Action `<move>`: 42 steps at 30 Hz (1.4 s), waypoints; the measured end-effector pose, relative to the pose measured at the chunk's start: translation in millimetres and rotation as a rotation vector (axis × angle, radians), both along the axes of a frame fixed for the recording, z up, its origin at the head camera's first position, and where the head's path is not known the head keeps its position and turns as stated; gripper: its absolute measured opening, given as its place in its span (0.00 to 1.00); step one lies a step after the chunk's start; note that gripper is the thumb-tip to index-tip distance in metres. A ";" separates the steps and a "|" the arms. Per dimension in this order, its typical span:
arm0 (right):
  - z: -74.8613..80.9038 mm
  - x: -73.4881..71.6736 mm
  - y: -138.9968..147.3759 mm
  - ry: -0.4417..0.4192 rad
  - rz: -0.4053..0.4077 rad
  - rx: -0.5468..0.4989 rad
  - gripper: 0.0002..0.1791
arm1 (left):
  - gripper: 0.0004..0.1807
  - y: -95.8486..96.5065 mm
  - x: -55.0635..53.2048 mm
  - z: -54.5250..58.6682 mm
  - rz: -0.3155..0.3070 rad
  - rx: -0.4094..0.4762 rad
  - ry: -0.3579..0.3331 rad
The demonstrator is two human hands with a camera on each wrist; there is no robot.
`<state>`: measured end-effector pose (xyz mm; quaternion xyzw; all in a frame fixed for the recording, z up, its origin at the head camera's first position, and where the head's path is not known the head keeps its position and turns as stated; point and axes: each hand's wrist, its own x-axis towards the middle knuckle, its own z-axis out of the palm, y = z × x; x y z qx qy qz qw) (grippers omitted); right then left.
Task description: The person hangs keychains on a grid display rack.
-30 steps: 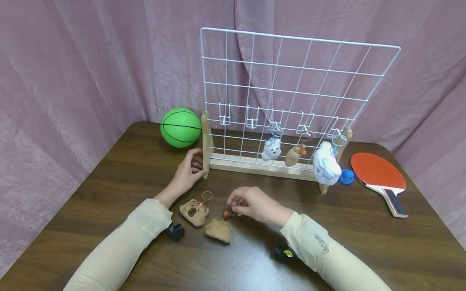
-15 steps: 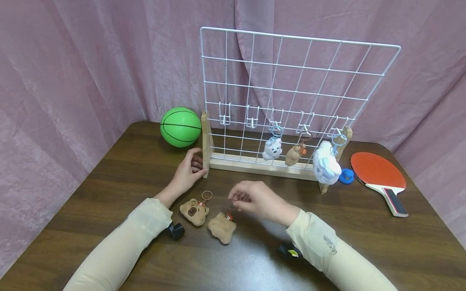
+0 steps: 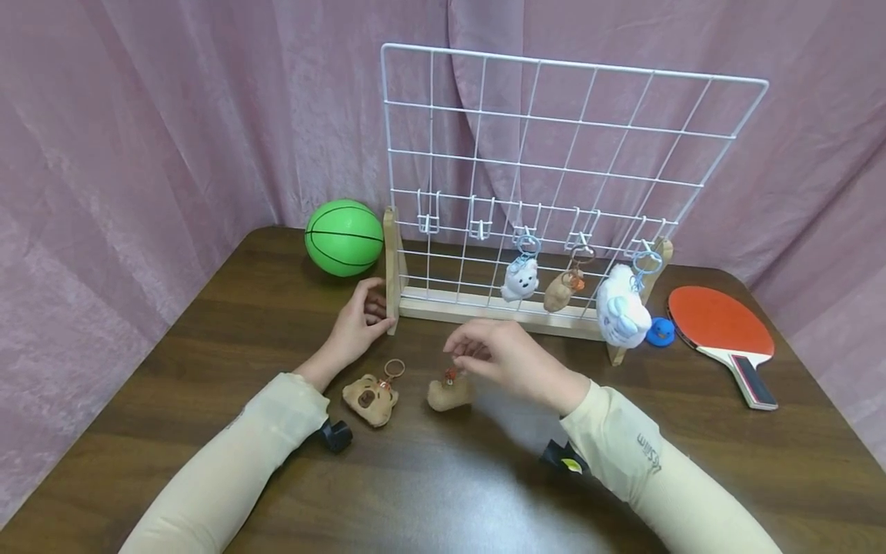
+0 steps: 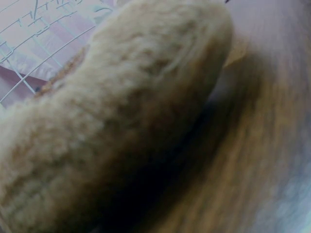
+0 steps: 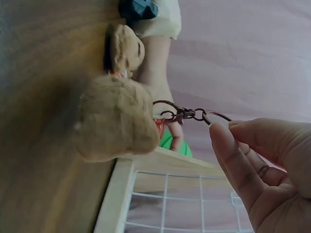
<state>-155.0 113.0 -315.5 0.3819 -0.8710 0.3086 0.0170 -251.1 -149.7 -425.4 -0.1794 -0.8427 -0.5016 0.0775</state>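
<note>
In the head view my right hand is raised above the table, a brown plush bear keychain hanging below its fingers. The right wrist view shows thumb and index finger pinching the dark metal ring of that keychain. My left hand holds the left wooden leg of the white wire grid rack, fingers curled beside it. Near the left wrist lies another brown bear keychain, face up, with its ring on the table. Blurred tan plush fills much of the left wrist view.
Several white hooks line the grid. From three hang a small white plush, a brown plush and a larger white plush. A green ball, a blue duck and a red paddle flank the rack.
My right hand has risen and moved slightly away and right, lifting the brown bear keychain from the table by its ring. The left hand has stayed at the rack's leg.
</note>
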 end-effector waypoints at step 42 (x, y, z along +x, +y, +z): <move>86.2 -63.5 18.4 0.035 -0.277 -0.038 0.07 | 0.36 1.0 0.4 2.2 -0.001 0.008 -0.018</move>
